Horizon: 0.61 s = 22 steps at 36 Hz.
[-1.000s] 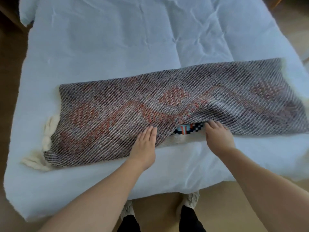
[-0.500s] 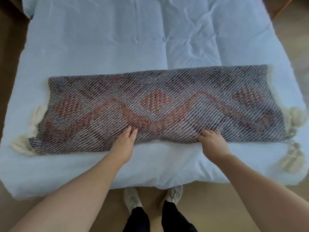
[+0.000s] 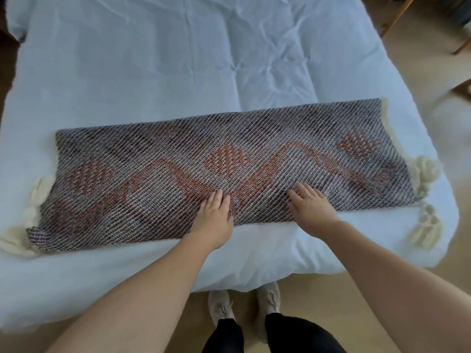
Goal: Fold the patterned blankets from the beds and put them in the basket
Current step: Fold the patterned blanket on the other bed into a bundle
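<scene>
A grey woven patterned blanket (image 3: 153, 179) with orange diamonds and a zigzag lies folded into a long strip across the near part of the bed (image 3: 178, 72). Cream tassels hang at its left end (image 3: 38, 194) and right end (image 3: 423, 174). My left hand (image 3: 215, 217) lies flat, palm down, on the blanket's near middle. A little to the right, my right hand (image 3: 309, 210) rests flat on it with fingers spread. Neither hand holds anything. No basket is in view.
The bed's pale blue cover is wrinkled and fills most of the view. Wooden furniture legs (image 3: 397, 14) stand at the far right on a tan floor. My feet (image 3: 244, 301) stand at the bed's near edge.
The raised near edge, which showed a bright inner pattern, has been laid down flat. Both hands have slid from the near edge further onto the blanket, pressing it flat.
</scene>
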Tool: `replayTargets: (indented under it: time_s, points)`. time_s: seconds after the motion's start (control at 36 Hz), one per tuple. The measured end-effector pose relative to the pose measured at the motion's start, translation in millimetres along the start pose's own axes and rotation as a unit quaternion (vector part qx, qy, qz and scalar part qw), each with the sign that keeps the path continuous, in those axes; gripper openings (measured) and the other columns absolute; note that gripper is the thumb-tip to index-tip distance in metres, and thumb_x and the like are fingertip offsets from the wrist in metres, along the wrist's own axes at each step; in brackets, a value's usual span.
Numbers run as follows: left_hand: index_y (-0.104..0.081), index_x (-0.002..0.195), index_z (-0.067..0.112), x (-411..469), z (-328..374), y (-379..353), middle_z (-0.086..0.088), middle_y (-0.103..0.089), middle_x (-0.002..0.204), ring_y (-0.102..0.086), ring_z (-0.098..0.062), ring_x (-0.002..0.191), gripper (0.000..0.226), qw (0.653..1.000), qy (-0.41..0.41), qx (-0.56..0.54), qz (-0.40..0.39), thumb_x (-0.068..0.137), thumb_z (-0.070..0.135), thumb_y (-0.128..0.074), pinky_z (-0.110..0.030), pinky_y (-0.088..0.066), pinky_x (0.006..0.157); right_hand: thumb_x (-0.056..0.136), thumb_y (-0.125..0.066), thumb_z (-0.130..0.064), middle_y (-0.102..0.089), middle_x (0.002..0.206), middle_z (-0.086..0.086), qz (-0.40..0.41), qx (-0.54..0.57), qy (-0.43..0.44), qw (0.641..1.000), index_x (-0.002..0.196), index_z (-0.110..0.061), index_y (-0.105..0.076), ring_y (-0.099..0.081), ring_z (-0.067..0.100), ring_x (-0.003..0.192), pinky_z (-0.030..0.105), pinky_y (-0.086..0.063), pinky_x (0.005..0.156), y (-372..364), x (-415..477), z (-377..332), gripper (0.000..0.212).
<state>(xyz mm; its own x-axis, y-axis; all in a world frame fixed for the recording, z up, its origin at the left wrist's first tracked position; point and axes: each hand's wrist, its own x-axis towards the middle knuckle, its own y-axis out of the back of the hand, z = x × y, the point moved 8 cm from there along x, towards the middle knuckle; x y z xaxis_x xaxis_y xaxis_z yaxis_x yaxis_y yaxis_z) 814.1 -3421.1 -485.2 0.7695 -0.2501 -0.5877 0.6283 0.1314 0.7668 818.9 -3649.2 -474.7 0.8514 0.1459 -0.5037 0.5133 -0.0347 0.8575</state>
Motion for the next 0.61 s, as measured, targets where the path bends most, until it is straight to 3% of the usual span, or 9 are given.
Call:
replayTargets:
  time_s: [0.11, 0.31, 0.61]
  points:
    - [0.002, 0.153, 0.014, 10.7, 30.3, -3.6, -0.005, 0.016, 0.160, 0.015, -0.019, 0.146, 0.061, 1.000, -0.023, 0.008, -0.006, 0.102, 0.038, -0.024, -0.037, 0.006, 0.118, 0.105, -0.018, -0.038, -0.008, 0.162, 0.011, 0.002, 0.017, -0.018, 1.000, 0.153, -0.015, -0.019, -0.006, 0.028, 0.149, 0.043, -0.008, 0.121, 0.7, 1.6, 16.1, 0.054]
    - [0.007, 0.152, 0.012, 55.1, 122.9, -10.0, -0.005, 0.019, 0.159, 0.017, -0.020, 0.146, 0.063, 0.998, -0.054, 0.003, 0.012, 0.102, 0.041, -0.019, -0.037, 0.006, 0.119, 0.102, -0.011, -0.046, 0.003, 0.162, 0.011, 0.005, -0.003, -0.047, 0.999, 0.155, -0.017, -0.006, 0.004, 0.030, 0.149, 0.045, -0.003, 0.121, 1.2, 17.0, 105.8, 0.061]
    - [0.010, 0.150, 0.007, 150.4, 286.8, -50.8, -0.016, 0.014, 0.158, 0.016, -0.030, 0.145, 0.081, 0.993, 0.038, 0.036, 0.105, 0.088, 0.058, 0.002, -0.051, 0.010, 0.117, 0.093, -0.006, -0.066, 0.014, 0.161, 0.006, 0.038, -0.058, 0.046, 0.997, 0.154, -0.017, 0.007, 0.015, 0.023, 0.148, 0.044, 0.006, 0.120, 16.4, 92.7, 264.0, 0.079]
